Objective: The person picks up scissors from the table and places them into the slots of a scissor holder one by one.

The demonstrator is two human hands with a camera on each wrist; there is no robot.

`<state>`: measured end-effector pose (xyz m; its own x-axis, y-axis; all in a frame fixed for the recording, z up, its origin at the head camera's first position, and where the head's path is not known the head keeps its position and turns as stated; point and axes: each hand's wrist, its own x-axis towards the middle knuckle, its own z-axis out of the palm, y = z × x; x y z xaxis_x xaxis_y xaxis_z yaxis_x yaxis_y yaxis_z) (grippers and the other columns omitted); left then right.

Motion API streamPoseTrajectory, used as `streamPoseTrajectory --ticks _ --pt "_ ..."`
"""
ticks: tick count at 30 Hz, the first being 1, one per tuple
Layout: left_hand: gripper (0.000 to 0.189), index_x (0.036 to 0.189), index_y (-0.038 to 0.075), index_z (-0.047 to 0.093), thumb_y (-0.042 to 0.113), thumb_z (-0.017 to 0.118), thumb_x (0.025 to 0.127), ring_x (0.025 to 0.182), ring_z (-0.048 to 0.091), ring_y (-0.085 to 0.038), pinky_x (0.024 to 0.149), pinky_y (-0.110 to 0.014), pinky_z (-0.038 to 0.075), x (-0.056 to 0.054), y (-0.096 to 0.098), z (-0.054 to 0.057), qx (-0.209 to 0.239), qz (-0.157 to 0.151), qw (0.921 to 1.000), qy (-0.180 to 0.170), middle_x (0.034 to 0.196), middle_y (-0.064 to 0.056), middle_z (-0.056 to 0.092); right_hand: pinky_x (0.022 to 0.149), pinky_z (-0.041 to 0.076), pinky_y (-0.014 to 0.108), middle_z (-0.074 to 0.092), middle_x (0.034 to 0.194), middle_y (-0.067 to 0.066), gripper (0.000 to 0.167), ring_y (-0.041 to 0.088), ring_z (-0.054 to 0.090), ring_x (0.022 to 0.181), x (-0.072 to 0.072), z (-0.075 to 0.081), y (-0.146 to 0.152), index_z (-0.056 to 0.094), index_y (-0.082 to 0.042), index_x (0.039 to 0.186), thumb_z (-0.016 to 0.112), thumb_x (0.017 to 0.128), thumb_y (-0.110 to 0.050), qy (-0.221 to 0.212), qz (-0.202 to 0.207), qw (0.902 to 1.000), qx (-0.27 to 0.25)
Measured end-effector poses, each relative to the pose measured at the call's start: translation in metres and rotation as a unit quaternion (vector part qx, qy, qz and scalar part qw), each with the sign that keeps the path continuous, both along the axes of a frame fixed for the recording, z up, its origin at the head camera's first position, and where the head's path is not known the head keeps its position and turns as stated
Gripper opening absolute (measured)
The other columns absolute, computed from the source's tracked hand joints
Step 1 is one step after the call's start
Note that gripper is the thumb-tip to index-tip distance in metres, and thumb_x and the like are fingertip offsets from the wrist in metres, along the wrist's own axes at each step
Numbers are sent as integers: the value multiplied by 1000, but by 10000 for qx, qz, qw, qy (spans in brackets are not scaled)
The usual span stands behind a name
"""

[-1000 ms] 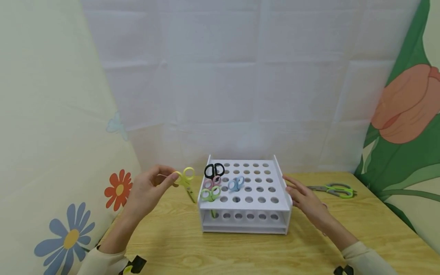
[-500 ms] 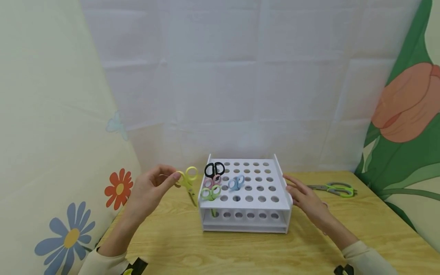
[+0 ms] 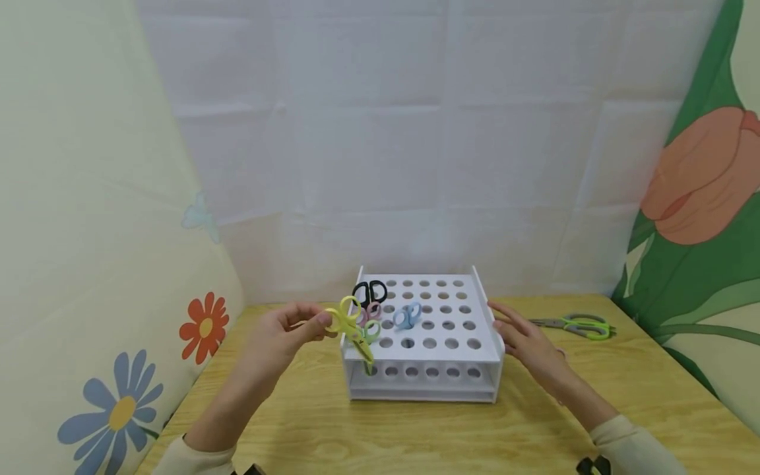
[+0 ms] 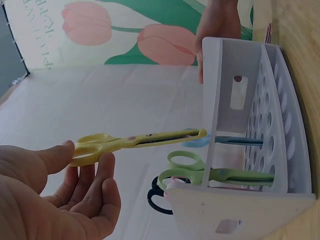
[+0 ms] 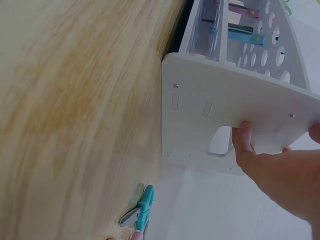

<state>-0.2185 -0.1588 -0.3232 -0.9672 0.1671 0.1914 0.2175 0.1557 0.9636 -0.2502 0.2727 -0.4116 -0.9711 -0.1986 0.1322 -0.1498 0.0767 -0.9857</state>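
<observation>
My left hand (image 3: 282, 346) pinches yellow scissors (image 3: 359, 342) by a handle loop between thumb and fingers. Their blades point down and to the right, in front of the left edge of a white rack (image 3: 415, 354) with rows of round holes. In the left wrist view the yellow scissors (image 4: 135, 141) hang apart from the rack. Green scissors (image 4: 240, 176), blue scissors (image 3: 408, 317), pink scissors (image 3: 375, 309) and black scissors (image 3: 379, 291) stand in the rack's holes. Extended fingers of my right hand (image 3: 534, 349) rest against the rack's right side panel, by its cutout.
Green-and-grey scissors (image 3: 582, 326) lie on the wooden table (image 3: 415, 435) right of the rack. Teal scissors (image 5: 144, 207) lie on the table in the right wrist view. A white cloth (image 3: 368, 165) hangs behind the rack.
My left hand has carried the yellow scissors rightward, from beside the rack to in front of its left edge, partly covering the green scissors. The right hand has stayed in place.
</observation>
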Motion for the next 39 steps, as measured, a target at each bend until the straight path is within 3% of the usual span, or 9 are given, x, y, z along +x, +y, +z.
streamPoseTrajectory --ticks 5,11,20,26,33,39 --pt "34 107 0 68 28 79 92 100 65 -32 94 -40 49 -1 11 -10 161 -17 9997 -161 105 -13 68 97 49 30 34 157 25 62 35 43 137 0 -1 1 30 -16 161 53 107 -37 50 25 10000 -5" --pt "33 107 -1 67 25 79 92 103 65 -37 95 -38 47 1 24 -17 304 -10 9995 -71 103 -14 69 97 49 30 34 157 24 62 35 42 138 0 1 1 32 -17 161 54 107 -38 4 -35 10000 29" --pt "34 105 1 69 29 81 90 101 69 -24 93 -32 50 -2 40 -17 251 -10 9997 47 105 -11 72 96 50 33 36 155 26 61 35 46 135 -2 1 1 32 -14 160 54 107 -35 59 -102 9999 49" --pt "31 103 3 70 29 81 89 101 69 -22 91 -31 52 -8 52 -17 22 -119 9996 265 108 -9 71 97 50 37 36 156 26 61 34 48 133 -1 -1 0 33 -14 160 55 107 -34 97 -54 9999 -36" --pt "31 100 6 69 34 79 91 100 69 -22 89 -39 52 -13 60 -16 -168 -234 9990 346 99 -8 73 99 49 38 37 155 25 61 35 47 135 -2 -1 1 32 -15 161 54 107 -36 138 39 9999 -32" --pt "26 99 7 69 29 79 92 93 71 -22 85 -45 55 -21 69 -22 -212 -184 9981 552 97 -8 72 100 48 39 37 156 25 61 36 46 136 -2 0 2 31 -17 161 53 108 -37 115 55 9999 -6"
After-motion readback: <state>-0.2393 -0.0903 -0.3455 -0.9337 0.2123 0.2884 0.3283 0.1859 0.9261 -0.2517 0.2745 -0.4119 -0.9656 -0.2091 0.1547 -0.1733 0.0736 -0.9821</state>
